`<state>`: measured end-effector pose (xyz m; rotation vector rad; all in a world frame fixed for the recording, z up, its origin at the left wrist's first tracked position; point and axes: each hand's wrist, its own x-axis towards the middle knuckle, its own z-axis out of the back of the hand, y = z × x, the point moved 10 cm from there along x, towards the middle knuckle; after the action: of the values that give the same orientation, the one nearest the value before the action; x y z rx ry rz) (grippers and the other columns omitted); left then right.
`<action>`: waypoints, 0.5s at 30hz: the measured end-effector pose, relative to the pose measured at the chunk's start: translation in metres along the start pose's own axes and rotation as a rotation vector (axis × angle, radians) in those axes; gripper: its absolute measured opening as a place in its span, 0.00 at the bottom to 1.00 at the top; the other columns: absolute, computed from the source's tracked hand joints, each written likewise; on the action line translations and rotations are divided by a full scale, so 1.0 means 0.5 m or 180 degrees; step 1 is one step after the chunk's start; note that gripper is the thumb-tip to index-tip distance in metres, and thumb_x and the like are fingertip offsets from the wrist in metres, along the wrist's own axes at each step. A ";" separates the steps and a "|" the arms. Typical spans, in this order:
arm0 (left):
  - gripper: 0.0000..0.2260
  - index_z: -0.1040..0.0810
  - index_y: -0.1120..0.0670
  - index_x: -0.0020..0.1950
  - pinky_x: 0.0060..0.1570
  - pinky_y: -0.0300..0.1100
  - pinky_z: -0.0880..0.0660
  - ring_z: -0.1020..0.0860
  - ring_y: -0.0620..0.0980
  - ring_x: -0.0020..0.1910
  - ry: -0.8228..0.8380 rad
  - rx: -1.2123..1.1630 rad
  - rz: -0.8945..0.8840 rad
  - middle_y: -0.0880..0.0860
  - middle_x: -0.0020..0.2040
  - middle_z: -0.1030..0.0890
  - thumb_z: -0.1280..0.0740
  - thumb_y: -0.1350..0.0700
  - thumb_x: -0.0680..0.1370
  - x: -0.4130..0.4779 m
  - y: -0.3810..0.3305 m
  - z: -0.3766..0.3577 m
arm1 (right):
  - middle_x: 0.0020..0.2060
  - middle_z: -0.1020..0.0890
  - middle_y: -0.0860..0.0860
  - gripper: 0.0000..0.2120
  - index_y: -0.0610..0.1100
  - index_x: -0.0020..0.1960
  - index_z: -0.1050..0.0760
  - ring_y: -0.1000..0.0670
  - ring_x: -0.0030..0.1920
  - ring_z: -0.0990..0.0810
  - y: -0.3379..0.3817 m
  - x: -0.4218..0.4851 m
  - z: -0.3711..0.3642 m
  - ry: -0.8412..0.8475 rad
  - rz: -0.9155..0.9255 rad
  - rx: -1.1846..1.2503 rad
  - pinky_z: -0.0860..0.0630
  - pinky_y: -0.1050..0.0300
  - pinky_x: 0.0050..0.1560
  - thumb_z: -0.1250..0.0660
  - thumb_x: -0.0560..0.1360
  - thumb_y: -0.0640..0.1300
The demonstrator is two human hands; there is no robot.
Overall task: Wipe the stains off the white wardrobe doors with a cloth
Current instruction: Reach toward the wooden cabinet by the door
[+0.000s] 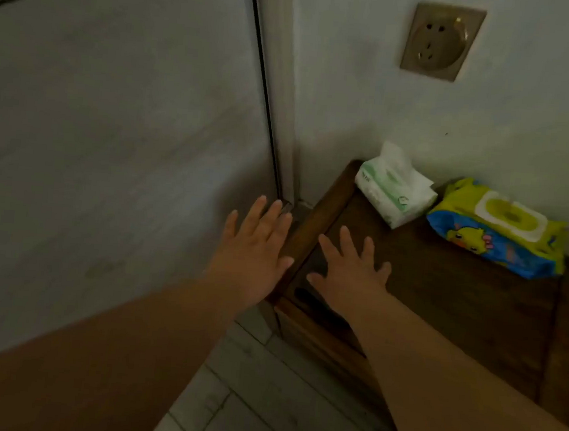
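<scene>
Dim room corner, viewed from above: pale plank floor [253, 401] nearest the camera, a dark wooden bedside cabinet [456, 316] against the wall. Both forearms extend forward. Left hand [256, 244] is spread flat, fingers apart, holding nothing, over the gap between the white wardrobe door [111, 131] and the cabinet edge. Right hand [347, 272] is likewise splayed and empty above the cabinet top; contact with the wood cannot be confirmed.

No cloth is in view. Wiping has, by appearance, not begun. Faint smudges show low on the door [101, 269], left of the left hand.

Further back on the cabinet: a tissue pack [395, 187], one sheet standing out, and just beside it a wet-wipes pack [502, 227]. A wall socket [441, 41] sits above.

Risk noted: poor light may leave stains missed. A reach for a wipe could knock the tissue pack off, and a damp wipe near the socket is a hazard.
</scene>
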<state>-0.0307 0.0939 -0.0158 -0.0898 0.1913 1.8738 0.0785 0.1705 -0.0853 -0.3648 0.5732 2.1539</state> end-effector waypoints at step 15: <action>0.29 0.59 0.51 0.76 0.70 0.57 0.58 0.68 0.52 0.72 0.0133 0.0051 -0.0051 0.51 0.76 0.62 0.52 0.41 0.79 0.044 0.050 -0.024 | 0.76 0.55 0.49 0.35 0.58 0.75 0.54 0.37 0.71 0.50 -0.006 0.045 -0.044 -0.0006 -0.0067 -0.0410 0.39 0.36 0.65 0.39 0.76 0.39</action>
<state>-0.0615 0.1052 -0.0289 -0.1192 0.2336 1.8553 0.0687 0.1755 -0.1147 -0.4370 0.4288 2.1763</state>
